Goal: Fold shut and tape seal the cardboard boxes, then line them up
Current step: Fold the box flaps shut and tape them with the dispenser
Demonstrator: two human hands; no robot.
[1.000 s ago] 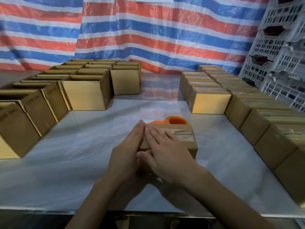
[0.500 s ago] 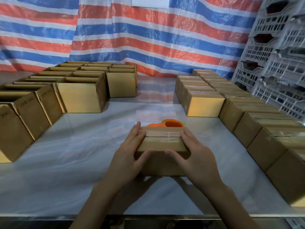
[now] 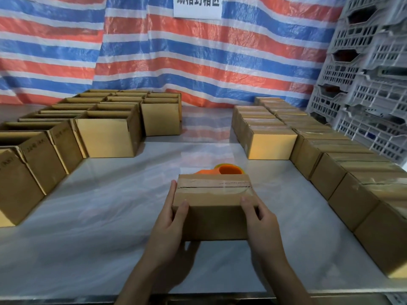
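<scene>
A closed cardboard box (image 3: 213, 203) with clear tape along its top seam sits in the middle of the table, near me. My left hand (image 3: 169, 221) grips its left side, thumb on the front face. My right hand (image 3: 262, 221) grips its right side, thumb on the front top edge. An orange tape dispenser (image 3: 226, 169) lies just behind the box, mostly hidden by it. Several open-topped boxes (image 3: 105, 137) stand in rows on the left. Several taped boxes (image 3: 271, 144) are lined up on the right.
The white table (image 3: 99, 216) has its metal front edge close to me. A striped red, white and blue tarp (image 3: 198, 62) hangs behind. Grey plastic crates (image 3: 370, 84) are stacked at the far right. A white paper sign (image 3: 197, 6) hangs on the tarp.
My hands went from pressing the tape flat on the box top to gripping both sides. The box now looks nearer to me.
</scene>
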